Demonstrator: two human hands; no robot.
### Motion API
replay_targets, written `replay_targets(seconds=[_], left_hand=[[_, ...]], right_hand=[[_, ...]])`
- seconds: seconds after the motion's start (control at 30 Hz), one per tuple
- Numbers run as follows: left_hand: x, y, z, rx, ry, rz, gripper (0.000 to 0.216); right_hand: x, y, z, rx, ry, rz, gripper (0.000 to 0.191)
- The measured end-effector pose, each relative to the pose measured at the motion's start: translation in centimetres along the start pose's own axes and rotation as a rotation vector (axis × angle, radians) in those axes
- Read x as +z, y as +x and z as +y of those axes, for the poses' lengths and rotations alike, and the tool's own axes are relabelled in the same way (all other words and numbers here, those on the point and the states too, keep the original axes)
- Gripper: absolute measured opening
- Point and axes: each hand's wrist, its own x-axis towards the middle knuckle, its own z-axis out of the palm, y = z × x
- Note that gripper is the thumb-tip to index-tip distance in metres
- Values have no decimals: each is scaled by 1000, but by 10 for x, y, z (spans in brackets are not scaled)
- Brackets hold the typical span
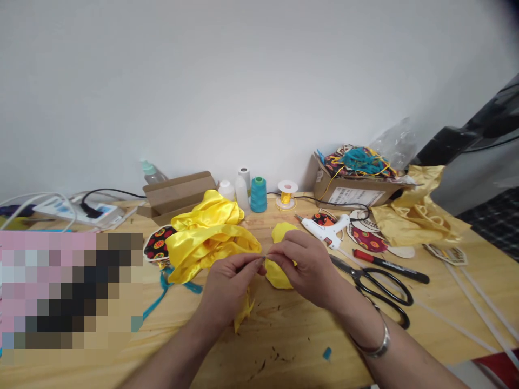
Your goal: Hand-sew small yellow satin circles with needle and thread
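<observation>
Over the middle of the wooden table, my left hand (pixel 231 283) and my right hand (pixel 306 267) meet fingertip to fingertip. Both are closed in a pinch on something too small to make out. Shiny yellow satin fabric (pixel 211 237) lies bunched just beyond my left hand. Partly hidden behind my right hand is a flat yellow piece with a rounded edge (pixel 279 278). A yellow scrap (pixel 244 313) shows beside my left wrist.
Right of my right hand lie a white glue gun (pixel 330 232), black-handled scissors (pixel 365 281) and a red-and-black marker (pixel 391 266). Along the wall stand a teal thread cone (pixel 258 195), a yellow cord spool (pixel 287 195) and a filled cardboard box (pixel 357 192). A blurred patch covers the left.
</observation>
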Motion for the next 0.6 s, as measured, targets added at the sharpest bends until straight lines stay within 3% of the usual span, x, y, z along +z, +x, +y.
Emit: replay_targets(seconds=[0.23, 0.6], left_hand=[[5, -2, 2, 33, 46, -82, 17], [2, -6, 3, 68, -8, -208, 17]], right_hand=[[-3, 1, 5, 60, 20, -9, 17], [-2, 8, 17, 310, 402, -49, 12]])
